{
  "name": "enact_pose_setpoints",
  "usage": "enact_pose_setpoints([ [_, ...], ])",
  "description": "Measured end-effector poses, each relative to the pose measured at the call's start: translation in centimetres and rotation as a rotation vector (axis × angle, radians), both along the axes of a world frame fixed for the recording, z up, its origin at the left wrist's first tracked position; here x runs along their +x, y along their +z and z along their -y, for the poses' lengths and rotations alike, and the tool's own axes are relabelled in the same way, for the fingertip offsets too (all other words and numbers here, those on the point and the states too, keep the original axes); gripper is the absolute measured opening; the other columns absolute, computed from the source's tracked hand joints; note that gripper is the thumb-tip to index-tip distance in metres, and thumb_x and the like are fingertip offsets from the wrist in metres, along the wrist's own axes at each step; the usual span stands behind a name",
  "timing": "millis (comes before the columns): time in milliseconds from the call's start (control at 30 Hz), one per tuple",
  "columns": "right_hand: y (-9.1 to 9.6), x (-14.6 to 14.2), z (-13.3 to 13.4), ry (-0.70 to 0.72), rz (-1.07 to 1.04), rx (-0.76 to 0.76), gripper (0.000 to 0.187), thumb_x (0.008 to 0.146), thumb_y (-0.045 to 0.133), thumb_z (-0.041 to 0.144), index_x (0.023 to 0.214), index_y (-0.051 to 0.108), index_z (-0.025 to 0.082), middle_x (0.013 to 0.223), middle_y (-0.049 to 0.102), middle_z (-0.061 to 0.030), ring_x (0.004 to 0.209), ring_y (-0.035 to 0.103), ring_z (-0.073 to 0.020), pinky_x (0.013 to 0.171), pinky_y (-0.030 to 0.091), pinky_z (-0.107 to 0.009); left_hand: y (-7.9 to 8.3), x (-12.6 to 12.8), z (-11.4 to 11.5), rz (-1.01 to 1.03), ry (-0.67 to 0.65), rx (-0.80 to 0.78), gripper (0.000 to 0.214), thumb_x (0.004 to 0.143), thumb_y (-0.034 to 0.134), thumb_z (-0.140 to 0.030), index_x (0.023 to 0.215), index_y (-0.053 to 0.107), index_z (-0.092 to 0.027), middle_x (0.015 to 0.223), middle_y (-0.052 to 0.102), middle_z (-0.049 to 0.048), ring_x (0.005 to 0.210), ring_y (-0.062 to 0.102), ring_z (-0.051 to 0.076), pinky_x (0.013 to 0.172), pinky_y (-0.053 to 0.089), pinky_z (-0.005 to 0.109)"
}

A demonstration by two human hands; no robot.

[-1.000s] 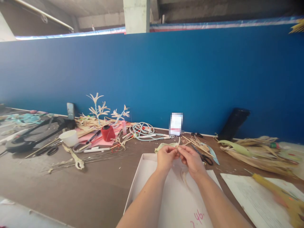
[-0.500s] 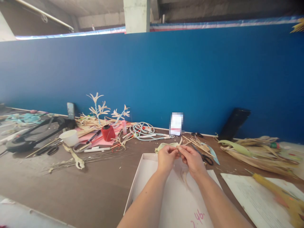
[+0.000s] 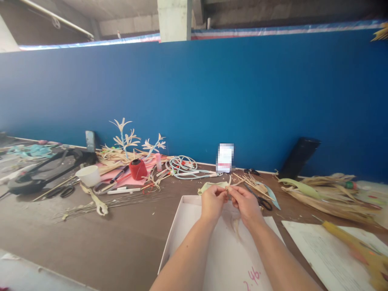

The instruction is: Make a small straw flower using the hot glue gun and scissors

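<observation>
My left hand (image 3: 214, 201) and my right hand (image 3: 245, 203) meet fingertip to fingertip above the far end of a white box lid (image 3: 230, 254). Both are closed in a pinch on a thin pale strip (image 3: 229, 180), which looks like dried husk; its tip sticks up above my fingers. The part inside the pinch is hidden. Below, a few wispy pale strips (image 3: 235, 228) hang or lie over the lid; I cannot tell which. Behind my left hand lies a pale green piece of husk (image 3: 206, 187). Black-handled scissors (image 3: 264, 203) lie just beyond my right hand.
Left on the table are a red thread spool (image 3: 138, 169), a white cup (image 3: 88, 175), thin wires (image 3: 115, 204) and husk flower stems (image 3: 123, 139). A phone (image 3: 224, 158) leans on the blue partition (image 3: 194, 97). At right are husks (image 3: 321, 200) and a yellow glue gun (image 3: 354, 244).
Both hands stay almost in place with their pinch kept. The upright tip of the strip has shifted very slightly to the left.
</observation>
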State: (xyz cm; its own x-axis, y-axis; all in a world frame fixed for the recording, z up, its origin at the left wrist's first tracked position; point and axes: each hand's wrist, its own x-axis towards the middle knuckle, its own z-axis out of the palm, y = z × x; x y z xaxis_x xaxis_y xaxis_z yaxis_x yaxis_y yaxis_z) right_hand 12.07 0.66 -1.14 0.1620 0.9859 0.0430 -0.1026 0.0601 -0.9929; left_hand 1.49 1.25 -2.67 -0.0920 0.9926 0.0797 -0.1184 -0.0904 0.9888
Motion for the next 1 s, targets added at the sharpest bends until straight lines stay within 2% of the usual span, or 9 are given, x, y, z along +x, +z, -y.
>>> enact_pose_setpoints([
  [633,-0.59,0.13,-0.23,-0.012,0.137,0.019,0.039,0.064,0.067,0.052,0.081,0.068,0.017,0.044,0.04,0.0065,0.044,0.033,-0.009,0.044,0.023,-0.025,-0.67,-0.19,-0.26,-0.125,0.024,0.035,0.011,0.072,0.061,-0.027,0.073,0.064,-0.017,0.064,0.066,0.0022,0.057,0.059,0.013,0.056,0.046,0.025],
  [767,-0.76,-0.01,-0.26,-0.002,0.089,0.012,0.036,0.065,0.067,0.051,0.08,0.069,0.017,0.047,0.043,0.0052,0.044,0.034,-0.0089,0.043,0.024,-0.024,-0.67,-0.12,-0.33,-0.089,0.027,0.002,0.011,0.072,0.061,-0.026,0.075,0.064,-0.016,0.065,0.066,0.0029,0.057,0.06,0.013,0.057,0.048,0.026],
  [900,-0.46,-0.24,-0.13,-0.004,-0.028,-0.019,0.035,0.066,0.068,0.05,0.077,0.068,0.017,0.059,0.054,0.0007,0.047,0.039,-0.0088,0.041,0.024,-0.023,-0.41,-0.11,-0.26,-0.05,0.026,-0.021,0.011,0.071,0.062,-0.025,0.076,0.064,-0.016,0.067,0.067,0.0038,0.059,0.062,0.014,0.057,0.05,0.026],
  [1000,-0.26,-0.35,-0.05,-0.009,-0.079,-0.034,0.037,0.067,0.067,0.051,0.078,0.069,0.016,0.064,0.056,-0.0013,0.049,0.041,-0.009,0.04,0.025,-0.022,-0.3,-0.12,-0.18,-0.047,0.03,-0.021,0.011,0.071,0.062,-0.025,0.076,0.064,-0.015,0.067,0.067,0.0039,0.06,0.062,0.014,0.058,0.05,0.026],
])
